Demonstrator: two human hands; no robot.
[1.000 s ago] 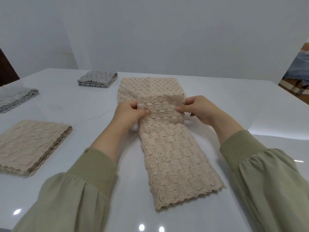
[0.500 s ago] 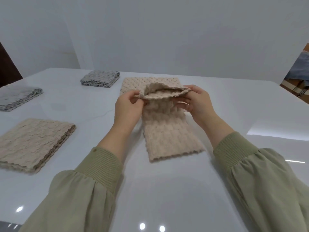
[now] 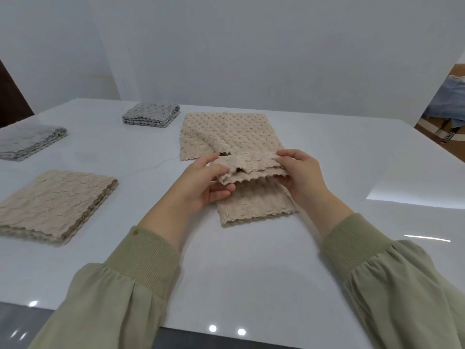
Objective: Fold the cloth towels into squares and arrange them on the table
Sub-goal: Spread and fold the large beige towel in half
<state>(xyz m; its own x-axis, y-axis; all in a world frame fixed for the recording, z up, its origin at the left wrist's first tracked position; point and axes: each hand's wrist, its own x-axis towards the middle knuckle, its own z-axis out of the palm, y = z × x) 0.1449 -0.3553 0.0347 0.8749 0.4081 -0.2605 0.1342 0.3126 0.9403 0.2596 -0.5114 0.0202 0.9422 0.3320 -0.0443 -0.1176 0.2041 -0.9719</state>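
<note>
**Beige towel [image 3: 232,137] clamped mid-fold in both hands**

Through the head camera I see the left hand [image 3: 201,187] and right hand [image 3: 300,177] apart, each pinching one end of the towel's raised scalloped edge. That lifted flap hangs between them, above the white table [image 3: 251,273]. Beyond the hands the towel's far part lies flat. Under them and towards me, its near part lies flat too. Well to the left of the left hand sits a folded beige pile [image 3: 55,202]. Farther out on that side lies a grey pile [image 3: 30,142], and another grey square [image 3: 151,117] sits beyond the left hand, just beside the towel's far corner. Green sleeves [image 3: 130,285] cover both arms.
</note>
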